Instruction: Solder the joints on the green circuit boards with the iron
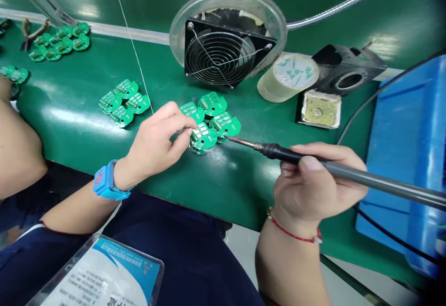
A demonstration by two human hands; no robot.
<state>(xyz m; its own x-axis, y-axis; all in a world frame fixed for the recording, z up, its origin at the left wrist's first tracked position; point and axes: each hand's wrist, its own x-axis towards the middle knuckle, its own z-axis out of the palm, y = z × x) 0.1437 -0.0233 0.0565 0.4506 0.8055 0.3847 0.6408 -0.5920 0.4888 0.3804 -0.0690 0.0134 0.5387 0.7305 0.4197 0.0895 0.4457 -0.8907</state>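
My left hand (155, 139) is closed in a pinch on a thin solder wire (131, 39), which runs down from above into my fingers. Thumb and forefinger are at the left edge of the nearest green circuit board (205, 139) in a cluster of stacked boards. In my right hand (313, 187) is a soldering iron (284, 153), gripped like a pen. Its tip points left, by the lower edge of the right-hand board (226, 126) in that cluster; whether it touches is unclear. Another cluster of boards (121, 115) lies left of the wire.
A fan (218, 57) in a clear hood hangs behind the boards. Right of it are a tape roll (289, 78), a sponge tray (319, 110), a black iron stand (343, 71) and a blue bin (400, 157). More boards (62, 42) lie far left, near another person's arm (19, 143).
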